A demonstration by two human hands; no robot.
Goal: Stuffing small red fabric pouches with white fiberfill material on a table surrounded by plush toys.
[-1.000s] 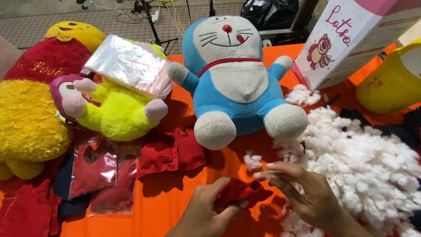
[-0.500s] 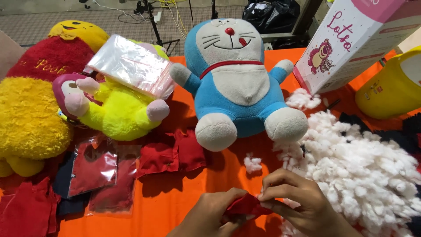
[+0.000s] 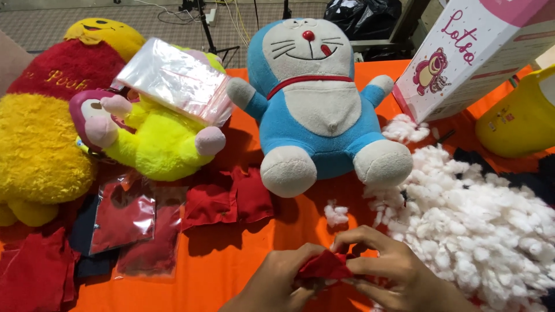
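Note:
My left hand (image 3: 283, 283) and my right hand (image 3: 384, 268) meet at the bottom centre, both pinching one small piece of red fabric (image 3: 325, 267) just above the orange table cover (image 3: 231, 266). The fabric is bunched between my fingers and mostly hidden. A heap of white stuffing (image 3: 480, 219) lies right beside my right hand. A blue and white cat plush (image 3: 318, 104) sits upright behind my hands.
A yellow-green plush (image 3: 156, 138) with a clear plastic bag (image 3: 173, 78) on it lies at left, beside a large yellow and red bear plush (image 3: 40, 133). Red fabric pieces (image 3: 228, 199) and bagged ones (image 3: 124, 216) lie at left. A pink and white box (image 3: 462, 58) and a yellow bucket (image 3: 520, 121) stand at right.
My two hands have come together over the red fabric and bunched it smaller. The view has tilted slightly downward.

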